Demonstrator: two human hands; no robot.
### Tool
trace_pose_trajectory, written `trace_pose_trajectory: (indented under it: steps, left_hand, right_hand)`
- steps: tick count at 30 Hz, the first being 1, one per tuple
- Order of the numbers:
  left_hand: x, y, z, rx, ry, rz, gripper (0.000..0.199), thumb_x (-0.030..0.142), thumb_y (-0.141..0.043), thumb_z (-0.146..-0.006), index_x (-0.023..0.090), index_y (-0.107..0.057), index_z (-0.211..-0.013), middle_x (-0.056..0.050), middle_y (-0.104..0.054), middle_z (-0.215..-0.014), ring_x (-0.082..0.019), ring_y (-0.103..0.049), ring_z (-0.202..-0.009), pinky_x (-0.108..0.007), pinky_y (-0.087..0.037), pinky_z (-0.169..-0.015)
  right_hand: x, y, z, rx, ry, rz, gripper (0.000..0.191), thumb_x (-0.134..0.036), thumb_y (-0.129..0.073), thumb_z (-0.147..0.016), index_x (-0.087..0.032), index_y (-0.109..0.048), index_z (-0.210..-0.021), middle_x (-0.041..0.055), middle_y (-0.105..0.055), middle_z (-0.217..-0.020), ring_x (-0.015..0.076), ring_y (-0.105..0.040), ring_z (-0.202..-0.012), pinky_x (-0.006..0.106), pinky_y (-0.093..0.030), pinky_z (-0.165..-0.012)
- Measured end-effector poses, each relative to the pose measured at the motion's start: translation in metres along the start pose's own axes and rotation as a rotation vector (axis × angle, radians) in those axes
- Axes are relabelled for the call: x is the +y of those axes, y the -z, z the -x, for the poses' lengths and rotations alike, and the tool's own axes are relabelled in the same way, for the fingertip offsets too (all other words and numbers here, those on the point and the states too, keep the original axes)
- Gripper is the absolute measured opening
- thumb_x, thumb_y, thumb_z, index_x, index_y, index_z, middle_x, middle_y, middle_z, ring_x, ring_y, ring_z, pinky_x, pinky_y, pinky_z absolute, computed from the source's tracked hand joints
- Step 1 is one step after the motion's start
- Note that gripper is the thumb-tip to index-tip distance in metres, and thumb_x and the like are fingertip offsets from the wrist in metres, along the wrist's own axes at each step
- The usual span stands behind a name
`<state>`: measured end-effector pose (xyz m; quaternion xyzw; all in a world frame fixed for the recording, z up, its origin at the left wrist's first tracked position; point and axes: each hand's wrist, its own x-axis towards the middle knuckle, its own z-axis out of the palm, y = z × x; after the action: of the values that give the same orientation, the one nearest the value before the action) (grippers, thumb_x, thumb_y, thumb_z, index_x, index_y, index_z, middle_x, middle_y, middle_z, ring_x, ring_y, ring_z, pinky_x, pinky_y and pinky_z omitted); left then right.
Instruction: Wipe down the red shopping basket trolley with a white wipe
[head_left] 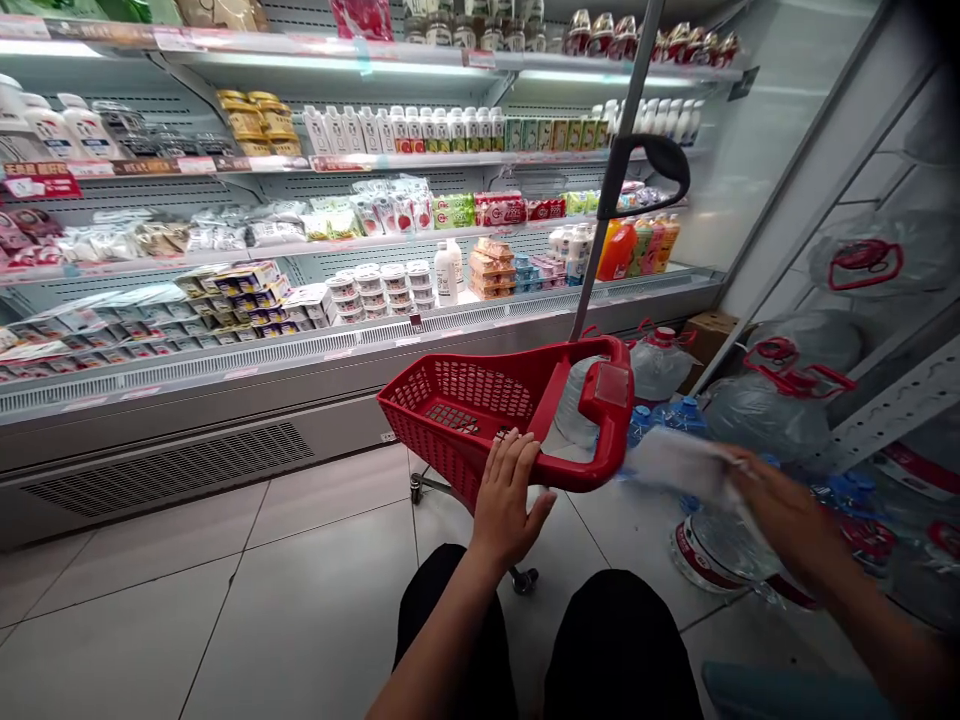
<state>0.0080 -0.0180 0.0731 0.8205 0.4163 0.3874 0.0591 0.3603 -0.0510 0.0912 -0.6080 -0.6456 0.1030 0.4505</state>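
Note:
A red plastic shopping cart (pixel 457 440) with a perforated basket stands in front of my knees. My left hand (pixel 506 500) holds the near rim of its basket, fingers over the edge and thumb lower on the outside. To the right of the cart handle (pixel 611 400), my right hand (pixel 780 510) is closed on a white cloth (pixel 679 465). Both the cloth and that hand are smeared by motion. The cloth hangs apart from the handle, in front of the water bottles. A grey pole (pixel 619 100) with a black loop rises behind the cart.
A refrigerated shelf unit (pixel 225 375) with bottles, tubs and packs runs behind the cart. Large water bottles (pixel 720 550) with red handles crowd the right side, on the floor and on a rack (pixel 870 430). Pale tiles (pixel 315 600) cover the floor.

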Motion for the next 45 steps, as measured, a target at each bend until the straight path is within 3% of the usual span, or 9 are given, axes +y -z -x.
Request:
trace_pose_trajectory:
  steps: [2, 4, 8, 12, 22, 28, 32, 35, 45]
  left_hand:
    - [0.001, -0.001, -0.001, 0.035, 0.02, 0.046, 0.059, 0.058, -0.029, -0.107, 0.023, -0.042, -0.151, -0.01, -0.05, -0.157, -0.028, -0.029, -0.156, -0.053, -0.019, -0.13]
    - [0.002, -0.001, -0.002, 0.075, 0.039, 0.085, 0.053, 0.055, -0.029, -0.107, 0.023, -0.047, -0.146, -0.01, -0.053, -0.153, -0.028, -0.032, -0.154, -0.055, -0.02, -0.129]
    - [0.0, 0.002, -0.002, 0.114, 0.017, 0.115, 0.048, 0.048, -0.03, -0.108, 0.022, -0.048, -0.144, -0.011, -0.056, -0.151, -0.027, -0.036, -0.153, -0.057, -0.022, -0.128]
    - [-0.008, 0.011, -0.001, 0.145, 0.027, 0.149, 0.041, 0.038, -0.029, -0.109, 0.022, -0.055, -0.136, -0.009, -0.062, -0.146, -0.025, -0.04, -0.151, -0.058, -0.024, -0.128]
    - [-0.028, 0.027, -0.002, 0.195, 0.044, 0.149, 0.045, 0.038, -0.022, -0.109, 0.023, -0.064, -0.113, -0.007, -0.073, -0.128, -0.025, -0.051, -0.143, -0.06, -0.028, -0.126]
    - [0.013, 0.032, -0.02, 0.099, 0.027, -0.159, 0.049, 0.06, -0.044, -0.103, 0.023, -0.061, -0.129, -0.01, -0.055, -0.154, -0.032, -0.044, -0.148, -0.062, -0.024, -0.128]
    - [0.04, 0.013, -0.036, 0.099, -0.001, -0.224, 0.073, 0.063, -0.05, -0.099, 0.016, -0.042, -0.155, -0.015, -0.052, -0.156, -0.034, -0.048, -0.145, -0.054, -0.036, -0.125]
    - [0.04, 0.006, -0.039, 0.107, -0.008, -0.255, 0.07, 0.057, -0.047, -0.103, 0.016, -0.038, -0.158, -0.015, -0.055, -0.154, -0.033, -0.052, -0.143, -0.052, -0.041, -0.122]
    - [0.022, 0.036, -0.03, 0.087, -0.109, -0.213, 0.052, 0.035, -0.047, -0.106, 0.024, -0.043, -0.157, -0.005, -0.056, -0.153, -0.022, -0.051, -0.144, -0.045, -0.039, -0.125]
  right_hand:
    - [-0.02, 0.011, -0.005, 0.18, -0.042, 0.066, 0.048, -0.042, -0.042, -0.103, -0.033, -0.056, -0.148, 0.0125, -0.074, -0.126, 0.0361, -0.076, -0.103, 0.042, -0.067, -0.074]
    - [-0.048, 0.001, -0.007, 0.206, 0.084, 0.112, 0.052, -0.039, -0.041, -0.104, -0.033, -0.047, -0.155, 0.0106, -0.063, -0.145, 0.0378, -0.065, -0.126, 0.05, -0.06, -0.099]
    - [-0.091, -0.053, -0.013, -0.228, 0.666, 0.119, 0.057, -0.027, -0.04, -0.105, -0.034, -0.035, -0.161, 0.0037, -0.056, -0.153, 0.0284, -0.049, -0.145, 0.053, -0.035, -0.125]
    - [-0.086, -0.085, -0.031, -0.34, 0.851, 0.105, 0.048, -0.026, -0.041, -0.106, -0.032, -0.048, -0.153, 0.0019, -0.066, -0.142, 0.0205, -0.057, -0.137, 0.049, -0.033, -0.127]
    - [-0.052, -0.078, -0.071, -0.274, 0.843, 0.107, 0.046, -0.028, -0.036, -0.108, -0.031, -0.05, -0.152, 0.0018, -0.059, -0.151, 0.0207, -0.048, -0.146, 0.05, -0.035, -0.125]
    - [-0.052, -0.09, -0.066, -0.023, 0.577, 0.185, 0.052, -0.03, -0.029, -0.109, -0.029, -0.037, -0.16, 0.0033, -0.051, -0.158, 0.0227, -0.043, -0.149, 0.051, -0.036, -0.125]
    - [-0.075, -0.092, -0.058, -0.174, 0.708, 0.147, 0.051, -0.026, -0.031, -0.109, -0.03, -0.039, -0.159, 0.0026, -0.053, -0.156, 0.0209, -0.043, -0.149, 0.05, -0.036, -0.125]
    - [-0.082, -0.09, -0.063, -0.264, 0.76, 0.115, 0.05, -0.026, -0.031, -0.109, -0.029, -0.041, -0.158, 0.003, -0.053, -0.157, 0.0202, -0.043, -0.149, 0.049, -0.038, -0.124]
    - [-0.031, -0.094, -0.119, -0.108, 0.443, 0.112, 0.051, -0.041, -0.028, -0.109, -0.029, -0.049, -0.153, 0.0033, -0.06, -0.15, 0.0251, -0.053, -0.142, 0.051, -0.044, -0.119]
